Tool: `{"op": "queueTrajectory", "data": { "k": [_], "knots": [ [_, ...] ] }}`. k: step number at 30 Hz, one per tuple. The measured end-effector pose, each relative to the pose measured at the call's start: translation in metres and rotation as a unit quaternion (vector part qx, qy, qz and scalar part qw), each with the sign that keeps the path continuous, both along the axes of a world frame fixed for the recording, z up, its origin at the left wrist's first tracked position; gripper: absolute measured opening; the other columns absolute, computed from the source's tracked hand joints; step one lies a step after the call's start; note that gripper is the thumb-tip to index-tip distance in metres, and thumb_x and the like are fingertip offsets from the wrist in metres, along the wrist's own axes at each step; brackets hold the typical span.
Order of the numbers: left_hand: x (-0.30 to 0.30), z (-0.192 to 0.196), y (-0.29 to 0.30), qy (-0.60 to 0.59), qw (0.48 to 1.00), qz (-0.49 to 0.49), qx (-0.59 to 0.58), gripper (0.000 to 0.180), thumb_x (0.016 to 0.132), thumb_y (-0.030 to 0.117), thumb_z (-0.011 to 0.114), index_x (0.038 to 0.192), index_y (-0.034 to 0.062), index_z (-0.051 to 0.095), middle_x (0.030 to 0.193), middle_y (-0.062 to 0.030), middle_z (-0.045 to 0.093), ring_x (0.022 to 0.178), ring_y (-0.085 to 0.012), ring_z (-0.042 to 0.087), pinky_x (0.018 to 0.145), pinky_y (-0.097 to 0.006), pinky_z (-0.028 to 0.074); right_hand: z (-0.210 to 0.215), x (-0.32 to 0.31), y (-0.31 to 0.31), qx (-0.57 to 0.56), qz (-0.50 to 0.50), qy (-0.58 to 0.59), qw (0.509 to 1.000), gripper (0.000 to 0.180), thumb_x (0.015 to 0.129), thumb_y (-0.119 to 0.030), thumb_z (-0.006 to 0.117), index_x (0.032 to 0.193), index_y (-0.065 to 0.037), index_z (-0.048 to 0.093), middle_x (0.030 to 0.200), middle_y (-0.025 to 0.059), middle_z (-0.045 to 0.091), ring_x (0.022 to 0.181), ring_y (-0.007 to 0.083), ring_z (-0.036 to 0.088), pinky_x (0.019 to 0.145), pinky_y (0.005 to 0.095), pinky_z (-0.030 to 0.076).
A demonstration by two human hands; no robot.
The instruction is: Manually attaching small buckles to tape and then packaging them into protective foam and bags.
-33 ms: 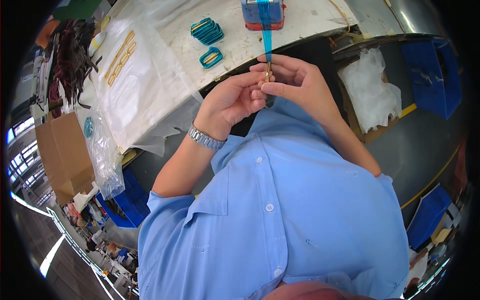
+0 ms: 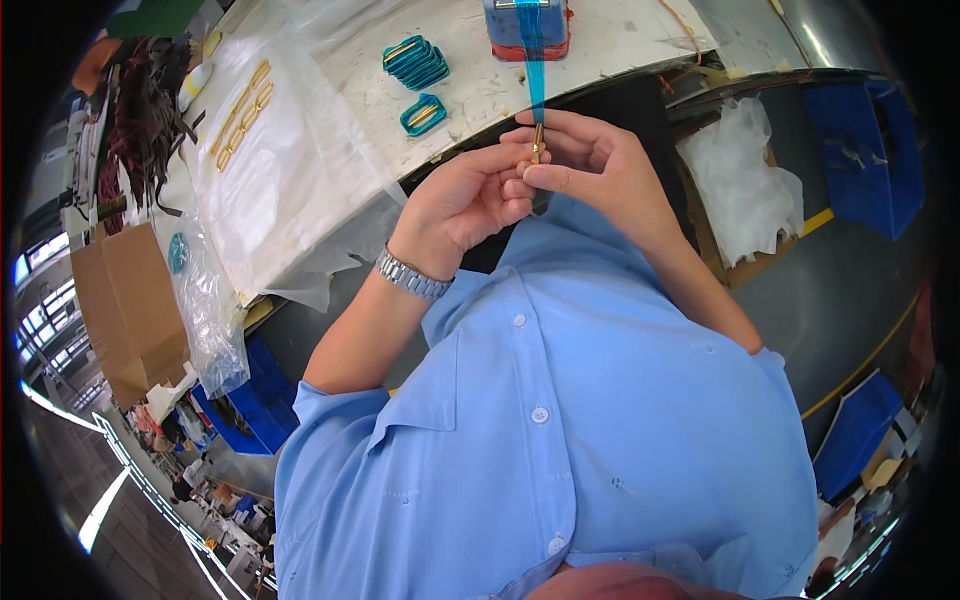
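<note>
Both my hands meet just off the table's front edge, around a narrow gold metal buckle (image 2: 538, 150) seen edge-on. My left hand (image 2: 478, 195), with a metal watch on its wrist, pinches it from the left. From the other side, the thumb and fingers of my right hand (image 2: 610, 175) close on it. A translucent teal strip (image 2: 535, 75) runs from the gold piece up to a blue block-like holder (image 2: 505, 30) with a red base. To its left lie a stack of teal-and-gold buckles (image 2: 416, 63) and one single teal-edged buckle (image 2: 423, 116).
Several bare gold buckles (image 2: 242, 115) lie on clear plastic sheeting (image 2: 290, 190) at the table's left. Dark strips (image 2: 140, 110) hang at far left, above a cardboard box (image 2: 130, 310). Blue bins (image 2: 865, 150) and a box with white plastic (image 2: 745, 180) stand at right.
</note>
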State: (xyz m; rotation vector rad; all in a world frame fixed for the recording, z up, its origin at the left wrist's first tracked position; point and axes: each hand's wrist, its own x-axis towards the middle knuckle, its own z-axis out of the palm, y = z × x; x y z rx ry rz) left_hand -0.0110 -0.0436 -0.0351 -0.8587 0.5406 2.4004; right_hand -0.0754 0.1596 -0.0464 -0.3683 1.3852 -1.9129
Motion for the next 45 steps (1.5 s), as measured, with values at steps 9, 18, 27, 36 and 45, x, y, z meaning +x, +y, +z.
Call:
{"op": "queueTrajectory", "data": {
  "k": [9,18,27,36,45],
  "knots": [
    [0.002,-0.007,0.002,-0.02,0.996,0.045,0.072,0.02,0.108,0.009,0.064,0.126,-0.0008,0.063,0.095,-0.008,0.072,0.072,-0.0121,0.069,0.061,-0.029,0.066,-0.003,0.005,-0.002,0.004,-0.031,0.02,0.999,0.053,0.098,-0.011,0.081,0.145,0.005,0.064,0.114,0.0086,0.081,0.101,0.0074,0.072,0.09,0.0233,0.057],
    [0.013,0.01,0.019,0.075,0.982,0.022,-0.169,0.016,0.109,0.01,0.065,0.12,-0.0018,0.067,0.094,-0.0082,0.07,0.074,-0.0128,0.07,0.067,-0.029,0.066,0.002,0.004,-0.005,-0.011,-0.067,-0.02,0.997,0.039,0.102,-0.013,0.076,0.137,0.005,0.07,0.111,0.0102,0.082,0.094,0.0076,0.072,0.087,0.0244,0.058],
    [0.018,0.013,0.042,0.41,0.504,0.041,-0.759,0.018,0.094,-0.001,0.077,0.111,0.002,0.075,0.091,-0.0111,0.072,0.075,-0.0249,0.072,0.066,-0.034,0.055,0.013,0.01,-0.007,-0.029,-0.081,-0.074,0.994,0.036,0.104,-0.022,0.075,0.13,0.004,0.075,0.101,0.0053,0.079,0.09,0.0063,0.069,0.081,0.0214,0.053],
    [-0.007,0.041,0.026,0.319,0.701,-0.04,-0.637,0.011,0.102,0.005,0.07,0.099,-0.0044,0.075,0.079,-0.008,0.073,0.065,-0.0162,0.073,0.058,-0.026,0.056,0.013,0.012,-0.01,-0.021,-0.086,-0.026,0.996,0.036,0.108,-0.027,0.071,0.13,0.002,0.076,0.096,0.0012,0.077,0.086,0.0031,0.064,0.074,0.0199,0.048],
    [-0.036,0.057,0.002,0.283,0.775,-0.131,-0.55,0.024,0.105,0.014,0.071,0.096,-0.0079,0.075,0.073,-0.006,0.07,0.06,-0.0111,0.069,0.053,-0.025,0.056,0.001,0.013,-0.011,-0.039,-0.079,-0.027,0.996,0.031,0.106,-0.013,0.066,0.13,0.004,0.074,0.093,-0.0014,0.078,0.061,-0.0006,0.047,0.052,0.0217,0.035]
  ]
}}
